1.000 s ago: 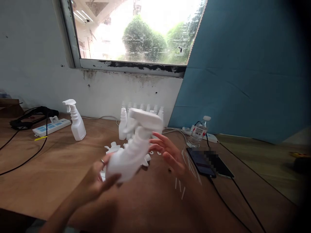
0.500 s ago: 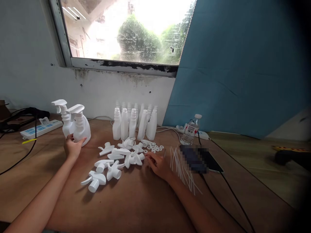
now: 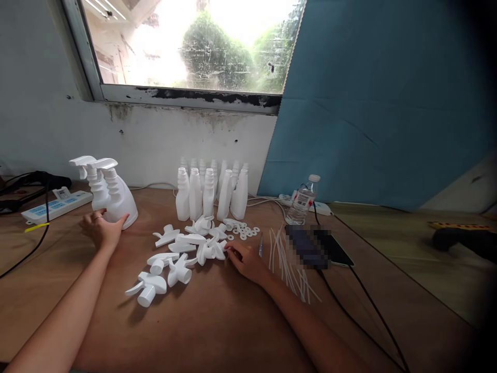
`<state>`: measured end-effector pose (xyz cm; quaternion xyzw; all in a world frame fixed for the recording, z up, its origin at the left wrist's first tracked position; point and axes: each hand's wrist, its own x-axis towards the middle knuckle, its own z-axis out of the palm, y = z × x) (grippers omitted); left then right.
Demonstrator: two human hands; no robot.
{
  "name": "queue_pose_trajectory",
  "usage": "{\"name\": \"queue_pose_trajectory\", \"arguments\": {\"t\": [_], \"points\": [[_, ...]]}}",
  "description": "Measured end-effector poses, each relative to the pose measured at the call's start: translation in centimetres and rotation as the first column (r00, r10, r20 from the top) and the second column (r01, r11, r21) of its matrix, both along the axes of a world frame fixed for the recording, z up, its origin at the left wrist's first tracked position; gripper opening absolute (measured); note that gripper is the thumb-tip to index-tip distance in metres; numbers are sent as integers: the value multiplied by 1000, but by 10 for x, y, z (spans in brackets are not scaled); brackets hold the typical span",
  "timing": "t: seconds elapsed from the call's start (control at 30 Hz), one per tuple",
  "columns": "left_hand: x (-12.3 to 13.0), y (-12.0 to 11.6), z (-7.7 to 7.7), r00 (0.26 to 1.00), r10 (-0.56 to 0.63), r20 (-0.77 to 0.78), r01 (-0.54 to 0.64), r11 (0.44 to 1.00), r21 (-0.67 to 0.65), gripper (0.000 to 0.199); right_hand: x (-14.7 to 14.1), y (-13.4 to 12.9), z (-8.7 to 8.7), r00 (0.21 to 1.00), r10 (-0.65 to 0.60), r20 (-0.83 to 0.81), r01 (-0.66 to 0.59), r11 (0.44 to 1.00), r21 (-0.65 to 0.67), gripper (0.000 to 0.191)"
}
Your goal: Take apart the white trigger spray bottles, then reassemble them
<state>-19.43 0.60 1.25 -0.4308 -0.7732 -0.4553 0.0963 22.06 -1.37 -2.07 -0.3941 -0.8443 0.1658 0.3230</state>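
Window [image 3: 186, 46], its frame paint chipped, above a stained white wall [image 3: 155, 132]; at right, a blue cloth [image 3: 368, 103]. Far left, a white power strip [image 3: 58, 206] beside a black cable [image 3: 48, 202] bearing a yellow tag [image 3: 37, 227]. Right, a clear capped bottle [image 3: 301, 204] near two dark flat devices [image 3: 338, 249], partly pixelated

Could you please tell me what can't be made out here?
All in the head view:
- Back bottles' bases: hidden by front bottles.
- Phones' screens: partly pixelated.
- Water bottle's fine print: too small.
- Right hand's underside: hidden by the hand itself.
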Motion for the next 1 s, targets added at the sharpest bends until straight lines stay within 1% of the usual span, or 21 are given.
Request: {"name": "queue_pose_trajectory", "arguments": {"t": [0.07, 0.2, 0.33, 0.43, 0.57, 0.73, 0.87, 1.0], "points": [[2, -2, 3, 1000, -4, 9, 4, 1000, 15, 52, 0, 0, 1, 1000, 7, 5, -7, 1000, -7, 20], [3, -4, 9, 997, -7, 76, 4, 999, 40, 50, -1, -1, 2, 1000, 18, 12, -18, 1000, -18, 20], [-5, 0, 8, 998, -45, 46, 40, 994, 99, 52, -1, -2, 4, 1000, 21, 7, -21, 999, -25, 19], [-17, 6, 4, 999, -48, 9, 47, 993, 108, 51, 0, -3, 5, 1000, 23, 0, -23, 999, -30, 19], [-37, 15, -2, 1000, -4, 1, 4, 993, 118, 55, 1, -2, 3, 1000, 27, 2, -27, 999, -28, 19], [-68, 22, -10, 999, 48, -14, -46, 991, 127, 60, 1, -1, 1, 1000, 21, 21, -21, 1000, -3, 19], [-85, 24, -9, 996, 92, 14, -92, 992, 91, 58, 2, -2, 2, 999, 25, 33, -25, 1000, 15, 20], [-89, 25, -5, 994, 96, 60, -99, 993, 59, 60, 2, 1, 5, 999, 32, 35, -33, 999, 20, 20]]}}
